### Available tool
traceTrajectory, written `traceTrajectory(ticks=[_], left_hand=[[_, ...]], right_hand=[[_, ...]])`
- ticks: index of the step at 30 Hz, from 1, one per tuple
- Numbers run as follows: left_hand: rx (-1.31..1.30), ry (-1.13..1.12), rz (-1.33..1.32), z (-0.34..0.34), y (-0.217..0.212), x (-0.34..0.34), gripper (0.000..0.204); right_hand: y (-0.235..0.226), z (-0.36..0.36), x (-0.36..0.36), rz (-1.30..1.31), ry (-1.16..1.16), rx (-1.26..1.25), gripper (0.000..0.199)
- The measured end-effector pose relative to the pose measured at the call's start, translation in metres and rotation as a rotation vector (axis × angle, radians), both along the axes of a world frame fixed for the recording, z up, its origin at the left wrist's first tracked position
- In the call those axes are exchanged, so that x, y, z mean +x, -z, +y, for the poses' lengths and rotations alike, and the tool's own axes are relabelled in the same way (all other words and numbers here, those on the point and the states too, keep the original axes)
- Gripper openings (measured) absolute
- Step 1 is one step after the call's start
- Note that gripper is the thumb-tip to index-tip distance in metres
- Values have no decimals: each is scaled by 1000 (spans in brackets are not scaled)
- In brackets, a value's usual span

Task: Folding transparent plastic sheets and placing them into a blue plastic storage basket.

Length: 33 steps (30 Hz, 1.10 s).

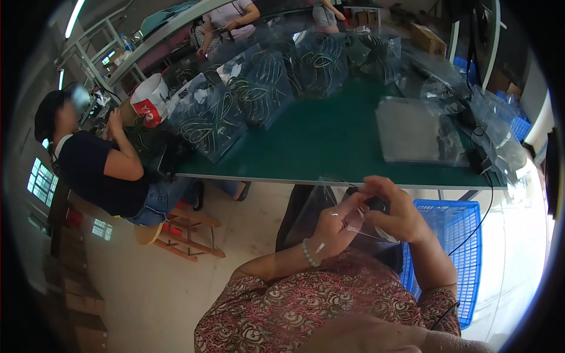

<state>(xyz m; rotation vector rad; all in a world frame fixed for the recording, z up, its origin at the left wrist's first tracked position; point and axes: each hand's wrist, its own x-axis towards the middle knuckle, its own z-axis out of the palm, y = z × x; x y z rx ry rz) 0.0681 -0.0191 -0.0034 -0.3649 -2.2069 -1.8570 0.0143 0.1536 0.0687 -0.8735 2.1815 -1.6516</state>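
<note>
A clear plastic bag [307, 216] hangs in front of my body, just off the near edge of the green-topped table [329, 138]. My left hand [336, 228], with a ring and a beaded bracelet, is closed on the bag, its fingers against the film. Close beside it, my right hand [397, 213] has thumb and fingers bent together at the bag's edge, pinching the film. The fingertips of both hands nearly meet. Whether anything lies inside the bag cannot be told. On the table's right side lies a stack of flat clear bags [418, 132].
Bags of coiled cables [212, 120] line the table's left and far sides. A blue plastic basket [468, 235] stands below on my right, a black cord [485, 220] hanging across it. A co-worker [100, 162] sits left on a wooden stool [176, 235]; other people stand beyond.
</note>
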Motion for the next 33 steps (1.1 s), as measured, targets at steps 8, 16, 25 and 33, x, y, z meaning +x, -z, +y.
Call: traceTrajectory(ticks=[8, 16, 25, 33], left_hand=[[423, 348, -70, -12, -2, 2, 15], [-75, -10, 298, -12, -23, 6, 12], [-98, 14, 332, -8, -30, -3, 16], [-25, 25, 66, -10, -28, -14, 21]], right_hand=[[-11, -1, 7, -2, -33, -170, 47], [-10, 7, -7, 342, 123, -190, 10], [-38, 20, -11, 120, -95, -143, 2], [-56, 13, -35, 195, -176, -23, 9]])
